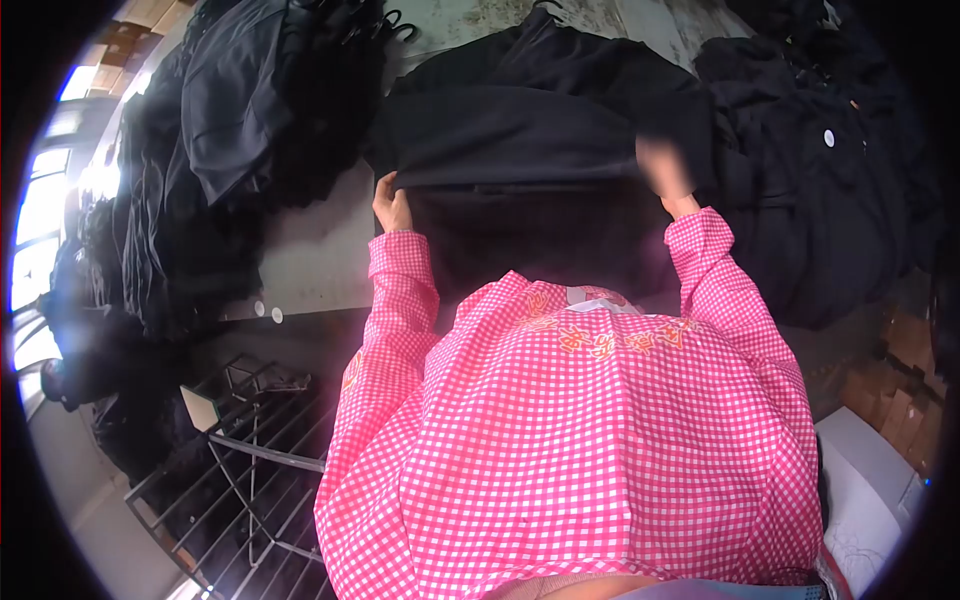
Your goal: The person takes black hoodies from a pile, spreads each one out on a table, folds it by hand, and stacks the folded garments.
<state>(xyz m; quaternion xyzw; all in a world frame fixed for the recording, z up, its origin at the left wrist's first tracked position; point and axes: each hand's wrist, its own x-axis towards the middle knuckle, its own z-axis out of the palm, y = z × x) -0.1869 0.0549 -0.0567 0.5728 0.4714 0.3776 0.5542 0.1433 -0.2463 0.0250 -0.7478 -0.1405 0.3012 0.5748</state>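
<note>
Surface: a pale, worn surface (322,245) under your work, with dark streaks and patches at its far end.
Garment: a black garment (510,130) lies on the surface in front of you, its near part forming a broad fold with a straight edge between your hands.
Piles: dark clothes (275,110) are heaped to the left, and more dark clothes (800,200) to the right.
Room: bright windows (42,225) along the left; cardboard boxes (905,415) at the right; a metal rack (250,460) low on the left; a white box (870,480) low on the right.
Left hand: your left hand (392,205) is nearly closed, fingers pinching the garment's left edge, forearm reaching forward.
Right hand: your right hand (665,172) is at the fold's right end, blurred, so you cannot tell how far open it is or whether it grips.
Sleeves: your pink checked top (520,440) has cuffs ending at both wrists.
Writing: orange characters across your chest, too unclear to read; a round white sticker (829,138) on the right-hand clothes, no legible text.
</note>
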